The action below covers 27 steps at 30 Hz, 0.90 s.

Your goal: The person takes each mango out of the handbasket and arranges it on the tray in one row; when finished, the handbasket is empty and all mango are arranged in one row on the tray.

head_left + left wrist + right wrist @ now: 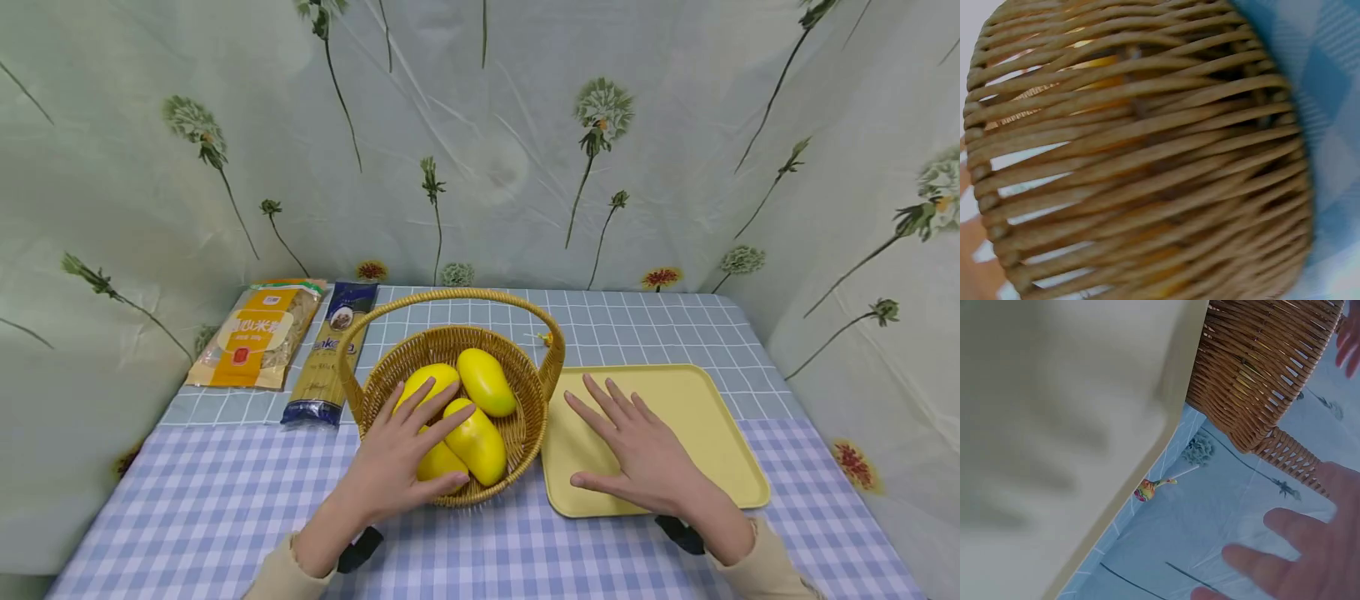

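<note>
Spread fingers of my left hand (405, 454) hover over the near-left side of a wicker basket (528, 454) with a tall arched handle (457, 293). Several yellow mangoes (486, 382) lie inside it, partly hidden by that hand. The basket's woven side (1147, 144) fills most of the left wrist view. My right hand (645, 458), fingers also spread, is above the left part of a pale yellow tray (712, 442) that stands just right of the basket. Neither hand holds anything. In the right wrist view, fingers (1260, 565) show at the lower right.
A wrapped lollipop (1145, 489) lies behind the tray, near the basket. Left of the basket are a pack of spaghetti (330, 358) and an orange-labelled food bag (255, 333). Checked cloths (225, 500) cover the table; a dandelion-print curtain (495, 167) surrounds it.
</note>
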{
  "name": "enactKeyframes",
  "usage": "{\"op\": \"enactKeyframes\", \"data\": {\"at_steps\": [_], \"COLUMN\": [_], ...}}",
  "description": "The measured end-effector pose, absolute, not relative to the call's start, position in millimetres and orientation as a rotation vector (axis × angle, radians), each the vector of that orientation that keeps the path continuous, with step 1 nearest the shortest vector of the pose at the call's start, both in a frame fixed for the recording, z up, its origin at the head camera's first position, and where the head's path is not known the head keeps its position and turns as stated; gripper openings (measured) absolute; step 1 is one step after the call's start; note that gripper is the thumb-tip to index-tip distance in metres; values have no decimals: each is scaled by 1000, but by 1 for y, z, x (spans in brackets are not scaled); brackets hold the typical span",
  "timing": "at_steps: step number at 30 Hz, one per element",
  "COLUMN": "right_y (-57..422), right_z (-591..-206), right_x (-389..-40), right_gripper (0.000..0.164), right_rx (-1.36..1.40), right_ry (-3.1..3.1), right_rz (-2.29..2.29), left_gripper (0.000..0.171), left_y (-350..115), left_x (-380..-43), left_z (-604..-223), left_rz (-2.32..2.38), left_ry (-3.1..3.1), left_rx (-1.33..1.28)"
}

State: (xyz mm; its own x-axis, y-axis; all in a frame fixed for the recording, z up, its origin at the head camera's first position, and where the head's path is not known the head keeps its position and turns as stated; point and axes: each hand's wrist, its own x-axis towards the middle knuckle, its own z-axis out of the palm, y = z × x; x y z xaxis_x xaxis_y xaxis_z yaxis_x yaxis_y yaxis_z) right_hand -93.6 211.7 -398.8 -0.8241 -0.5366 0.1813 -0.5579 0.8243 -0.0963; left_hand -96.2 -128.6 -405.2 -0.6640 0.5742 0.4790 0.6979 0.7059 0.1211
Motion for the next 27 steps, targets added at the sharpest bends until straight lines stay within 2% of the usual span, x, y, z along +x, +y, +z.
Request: {"op": "enactKeyframes", "data": {"at_steps": [5,9,11,15,18,23,27], "right_y": [210,205,201,189,177,160,147], "right_z": [-398,-397,-396,-392,-390,-387,-387], "right_x": [-91,-92,-94,-100,-104,-112,-115], "right_gripper": [84,76,69,52,43,37,37], "right_rx": [870,879,894,969,1027,1096,1126], "right_ry": [-2758,-2646,-2568,-2375,-2254,-2182,-2229], "right_rz": [281,333,382,502,567,672,759], "left_gripper": [37,25,28,47,52,61,54], "left_y": [-136,-143,-145,-149,-151,-157,-164], "left_x": [-92,-93,-94,-96,-96,-102,-116], "left_z": [-405,-405,-407,-409,-409,-415,-432], "left_rz": [-681,-755,-805,-992,-1212,-1617,-1845], "left_ry": [-1991,-1648,-1565,-1586,-1706,-1992,-2063], "left_rx": [-960,-863,-782,-566,-436,-237,-128]}}
